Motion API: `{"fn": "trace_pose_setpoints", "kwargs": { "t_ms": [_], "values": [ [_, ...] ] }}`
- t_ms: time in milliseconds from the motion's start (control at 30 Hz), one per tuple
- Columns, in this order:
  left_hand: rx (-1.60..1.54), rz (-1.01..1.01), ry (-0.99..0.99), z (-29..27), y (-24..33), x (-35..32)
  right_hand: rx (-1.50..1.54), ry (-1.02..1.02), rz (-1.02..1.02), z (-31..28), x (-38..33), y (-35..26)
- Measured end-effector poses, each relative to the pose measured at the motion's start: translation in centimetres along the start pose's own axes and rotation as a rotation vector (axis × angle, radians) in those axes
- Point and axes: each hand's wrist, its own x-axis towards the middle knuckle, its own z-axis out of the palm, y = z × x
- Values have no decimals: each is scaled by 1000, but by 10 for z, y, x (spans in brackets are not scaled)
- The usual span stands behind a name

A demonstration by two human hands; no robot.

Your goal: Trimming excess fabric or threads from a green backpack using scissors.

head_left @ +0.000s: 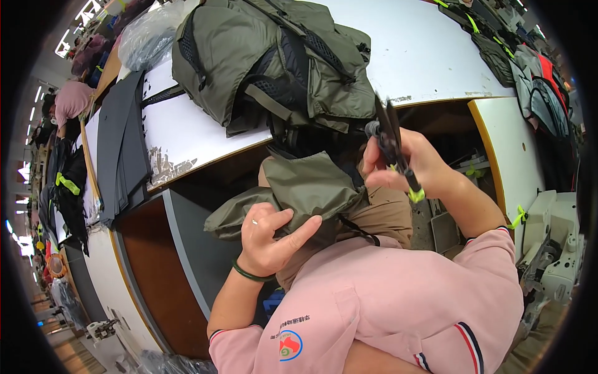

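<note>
My right hand (411, 162) is closed around dark thread snips (392, 140) with a grey wrap and a yellow-green end. Their blades point up toward the table edge and are partly blurred. Across my lap hangs a loose olive fabric section (311, 181), which reaches up to the table edge below the olive backpack (249, 68). Just in front of this cloth is my left hand (265, 240), with fingers apart and nothing visible between them. A dark green bangle (251, 272) circles the left wrist.
The backpack lies on a white table (423, 56) with a chipped edge. Dark grey fabric strips (121, 143) drape over it at left, near a clear plastic bag (149, 40). Open compartments are below. At right stand a white sewing machine (554, 243) and hanging bags (542, 93).
</note>
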Motion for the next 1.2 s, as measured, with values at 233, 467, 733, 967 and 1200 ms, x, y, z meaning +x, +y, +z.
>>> {"fn": "trace_pose_setpoints", "kwargs": {
  "t_ms": [233, 467, 733, 967, 1200],
  "values": [
    [-152, -83, -31, 7, -1, 15, -602, -26, -458, 29, 8, 7],
    [80, 13, 118, 0, 3, 6, -398, 240, -781, 46, 21, 36],
    [116, 75, 142, 3, 3, 1, -81, 477, -788, 54, 23, 60],
    [122, 81, 134, 3, 5, 4, -115, 360, -767, 32, 13, 43],
    [103, 84, 131, 6, 6, 8, -318, 169, -726, 33, 10, 33]
  ]
}}
